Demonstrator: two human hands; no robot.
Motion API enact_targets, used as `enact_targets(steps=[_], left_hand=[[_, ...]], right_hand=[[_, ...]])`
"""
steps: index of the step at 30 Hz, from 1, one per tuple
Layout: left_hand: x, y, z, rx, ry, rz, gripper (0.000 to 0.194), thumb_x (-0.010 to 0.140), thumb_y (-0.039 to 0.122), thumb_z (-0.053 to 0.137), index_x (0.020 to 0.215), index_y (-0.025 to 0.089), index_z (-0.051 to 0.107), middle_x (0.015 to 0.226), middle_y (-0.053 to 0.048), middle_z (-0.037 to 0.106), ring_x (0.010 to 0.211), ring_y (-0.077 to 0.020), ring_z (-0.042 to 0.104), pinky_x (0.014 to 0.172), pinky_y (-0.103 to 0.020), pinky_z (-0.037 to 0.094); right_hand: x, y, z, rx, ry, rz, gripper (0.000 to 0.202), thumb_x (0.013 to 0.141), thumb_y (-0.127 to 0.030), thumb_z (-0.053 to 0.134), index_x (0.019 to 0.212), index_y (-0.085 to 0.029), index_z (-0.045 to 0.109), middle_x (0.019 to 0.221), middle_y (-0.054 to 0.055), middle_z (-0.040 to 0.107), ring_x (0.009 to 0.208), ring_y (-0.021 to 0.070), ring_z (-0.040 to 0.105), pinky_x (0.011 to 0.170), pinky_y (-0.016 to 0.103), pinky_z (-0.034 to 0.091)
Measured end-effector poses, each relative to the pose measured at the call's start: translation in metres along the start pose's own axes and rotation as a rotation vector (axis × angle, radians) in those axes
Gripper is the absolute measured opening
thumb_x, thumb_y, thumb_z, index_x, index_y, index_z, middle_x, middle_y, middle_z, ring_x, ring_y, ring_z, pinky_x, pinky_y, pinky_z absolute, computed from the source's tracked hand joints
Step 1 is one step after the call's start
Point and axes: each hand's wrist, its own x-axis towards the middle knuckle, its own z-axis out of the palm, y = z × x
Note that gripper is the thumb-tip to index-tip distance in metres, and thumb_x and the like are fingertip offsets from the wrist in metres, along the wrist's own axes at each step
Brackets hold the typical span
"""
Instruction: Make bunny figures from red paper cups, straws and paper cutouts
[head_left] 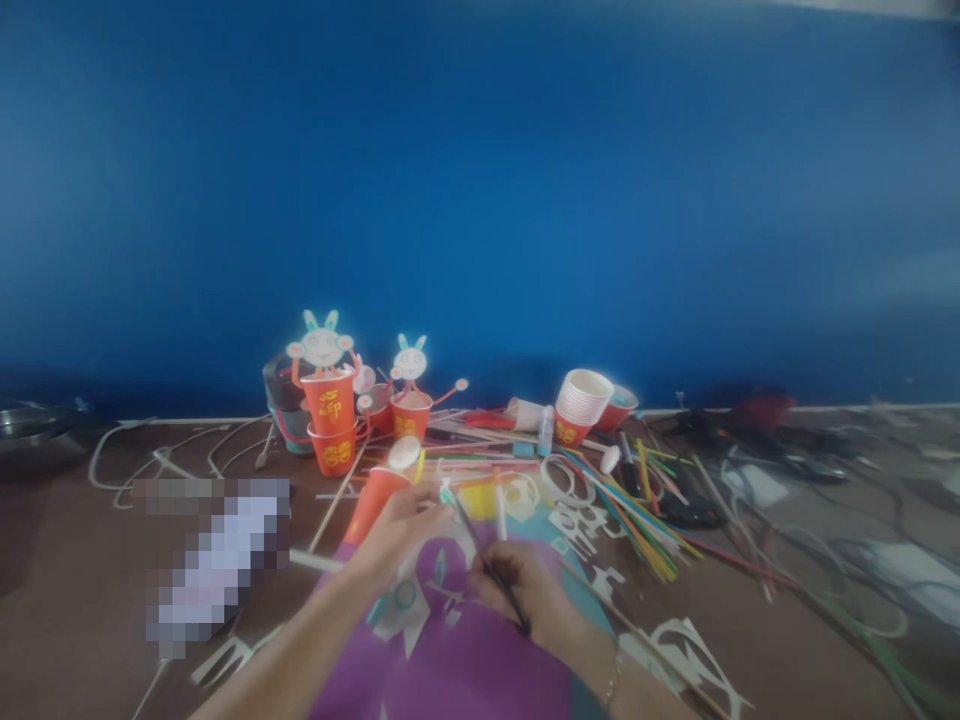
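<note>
My left hand (405,525) is closed on a small white and green paper piece (448,495), held by the fingertips. In my right hand (517,585) is a dark, pen-like tool (491,565), its upper end close to that piece. Both hands are over a purple sheet (442,665) with paper scraps on it. Beside my left hand an orange paper cup (373,498) leans over, a white disc (404,454) at its top. Behind stand orange cups (332,420) topped with a rabbit-faced figure (322,345), and a second rabbit figure (410,362).
Stacked cups (585,400) stand at the back right. Coloured sticks (637,530) and a coiled white cord (568,480) lie right of the hands. White cut-paper scraps (686,650) are at the lower right; a pixelated object (221,565) lies left. Cables (825,560) cover the far right.
</note>
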Motion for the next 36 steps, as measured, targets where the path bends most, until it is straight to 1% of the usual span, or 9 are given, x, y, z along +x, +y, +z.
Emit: enact_targets(steps=[2,4,9,13,17,21,24,30,36], left_hand=[[-0.001,0.000,0.002,-0.031,0.030,0.035,0.020,0.068,0.034,0.071,0.069,0.017,0.060,0.066,0.002,0.056,0.070,-0.0152,0.051,0.068,-0.027,0.038],[-0.001,0.001,0.004,-0.033,0.046,0.065,0.020,0.068,0.033,0.071,0.065,0.017,0.058,0.067,0.001,0.055,0.069,-0.0147,0.050,0.066,-0.026,0.037],[-0.002,0.003,0.004,0.032,0.038,0.059,0.023,0.065,0.033,0.071,0.058,0.017,0.057,0.065,0.000,0.053,0.064,-0.0139,0.046,0.062,-0.027,0.035],[0.000,0.003,0.000,0.033,-0.004,0.057,0.022,0.065,0.034,0.071,0.060,0.016,0.060,0.071,-0.002,0.055,0.068,-0.0152,0.048,0.063,-0.026,0.036],[0.000,0.004,-0.002,0.019,0.001,0.060,0.023,0.063,0.032,0.074,0.056,0.016,0.059,0.079,-0.004,0.057,0.074,-0.0167,0.049,0.064,-0.025,0.037],[-0.001,0.007,-0.003,0.029,-0.010,0.058,0.023,0.063,0.032,0.074,0.055,0.017,0.060,0.077,-0.004,0.058,0.075,-0.0176,0.050,0.065,-0.027,0.037],[0.000,0.006,-0.003,0.027,0.000,0.068,0.020,0.063,0.031,0.074,0.057,0.017,0.061,0.076,-0.003,0.058,0.076,-0.0181,0.051,0.068,-0.028,0.038],[0.001,0.000,0.000,-0.037,0.032,0.048,0.019,0.065,0.031,0.072,0.064,0.017,0.061,0.073,-0.001,0.055,0.070,-0.0145,0.048,0.068,-0.026,0.036],[0.000,0.002,-0.001,-0.011,0.011,0.065,0.021,0.065,0.026,0.070,0.056,0.017,0.053,0.070,0.001,0.048,0.066,-0.0124,0.042,0.061,-0.023,0.033]], right_hand=[[-0.001,-0.006,0.000,-0.007,0.005,-0.003,0.043,0.061,-0.058,0.073,0.060,-0.019,0.055,0.049,-0.005,0.043,0.046,0.0077,0.034,0.042,0.020,0.029],[0.000,-0.005,0.001,0.010,0.006,0.008,0.042,0.061,-0.057,0.074,0.060,-0.019,0.054,0.048,-0.006,0.041,0.043,0.0069,0.032,0.040,0.020,0.028],[0.001,0.014,0.003,0.116,-0.030,0.070,0.041,0.065,-0.059,0.070,0.069,-0.020,0.059,0.044,-0.008,0.041,0.035,0.0054,0.027,0.034,0.020,0.021],[0.001,0.016,0.002,0.112,-0.035,0.046,0.042,0.065,-0.061,0.069,0.068,-0.020,0.060,0.046,-0.007,0.040,0.039,0.0059,0.027,0.038,0.020,0.021],[0.001,0.014,-0.001,0.064,-0.045,0.024,0.043,0.065,-0.062,0.068,0.067,-0.020,0.060,0.051,-0.005,0.044,0.045,0.0078,0.032,0.042,0.021,0.024],[0.002,0.020,-0.001,0.070,-0.055,0.042,0.042,0.065,-0.061,0.069,0.067,-0.020,0.061,0.052,-0.005,0.043,0.045,0.0078,0.030,0.042,0.022,0.021],[0.004,0.023,0.000,0.087,-0.053,0.036,0.042,0.064,-0.061,0.070,0.068,-0.020,0.061,0.052,-0.005,0.043,0.045,0.0081,0.032,0.043,0.022,0.022],[0.003,0.016,-0.001,0.056,-0.040,0.016,0.038,0.065,-0.056,0.072,0.067,-0.019,0.060,0.053,-0.005,0.045,0.046,0.0082,0.034,0.044,0.022,0.027],[0.002,0.018,0.000,0.109,-0.070,0.089,0.043,0.067,-0.063,0.066,0.071,-0.020,0.060,0.049,-0.007,0.042,0.039,0.0069,0.027,0.038,0.022,0.021]])
